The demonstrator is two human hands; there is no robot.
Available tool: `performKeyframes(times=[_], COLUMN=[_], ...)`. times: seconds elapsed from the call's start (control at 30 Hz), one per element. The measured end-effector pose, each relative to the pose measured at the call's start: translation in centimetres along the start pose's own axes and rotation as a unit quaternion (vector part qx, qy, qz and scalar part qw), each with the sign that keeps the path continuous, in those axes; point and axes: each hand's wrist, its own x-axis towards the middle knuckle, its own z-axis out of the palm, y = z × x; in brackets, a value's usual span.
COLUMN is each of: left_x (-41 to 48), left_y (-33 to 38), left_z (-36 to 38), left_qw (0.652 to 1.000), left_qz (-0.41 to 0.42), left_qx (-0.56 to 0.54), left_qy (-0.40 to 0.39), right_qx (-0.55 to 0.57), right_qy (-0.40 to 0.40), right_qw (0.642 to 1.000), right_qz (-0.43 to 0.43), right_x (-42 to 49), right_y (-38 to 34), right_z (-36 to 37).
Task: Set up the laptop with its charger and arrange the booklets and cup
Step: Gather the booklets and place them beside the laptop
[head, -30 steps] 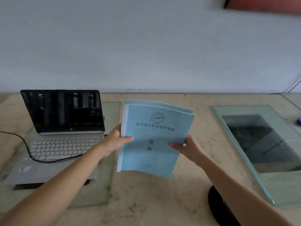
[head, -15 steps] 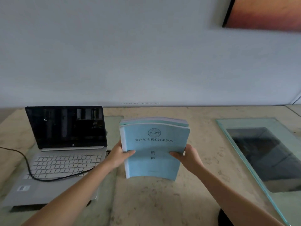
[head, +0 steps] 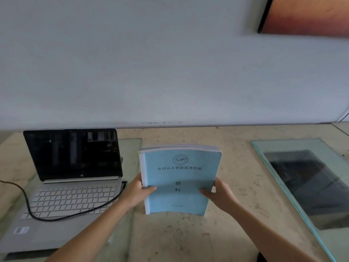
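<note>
A stack of light-blue booklets with a round emblem and black characters on the top cover is held over the middle of the marble table. My left hand grips the stack's left edge, thumb on the cover. My right hand grips its lower right edge. An open silver laptop with a dark screen stands at the left. A black charger cable runs from the left across its keyboard to its right side. No cup is in view.
The laptop rests on a glass plate. A second glass plate over a dark panel lies at the right. A white wall rises behind the table, with a dark-framed orange picture at the upper right.
The booklets have moved from a tilted position to a squarer one, slightly farther from me, held by both hands. The camera has tilted upward, showing more wall and picture.
</note>
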Motion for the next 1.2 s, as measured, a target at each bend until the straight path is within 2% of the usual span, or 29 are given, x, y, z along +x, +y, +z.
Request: performKeyframes(times=[0.27,0.47,0.67,0.8,1.2], left_x=[1.2,5.6,12.0,17.8,28.9], left_y=[-1.4,-0.3,0.1,1.3,-1.3], left_z=[0.6,0.3,-0.5,-2.0,-4.8], left_qw=[0.999,0.996,0.989,0.985,0.983], left_qz=[0.0,-0.026,-0.056,-0.069,-0.131], left_qx=[-0.029,-0.055,-0.108,-0.095,-0.03], left_qy=[0.044,0.06,0.088,0.123,0.122], right_qx=[0.053,0.1,0.142,0.152,0.104], right_qy=[0.022,-0.019,-0.039,-0.036,-0.053], right_qw=[0.997,0.993,0.98,0.974,0.974], right_qz=[0.049,0.063,0.132,0.162,0.194], right_x=[1.8,6.5,14.2,20.8,31.8], right_y=[0.9,0.5,-0.1,-0.8,0.0], right_z=[1.5,1.2,2.3,3.0,5.8])
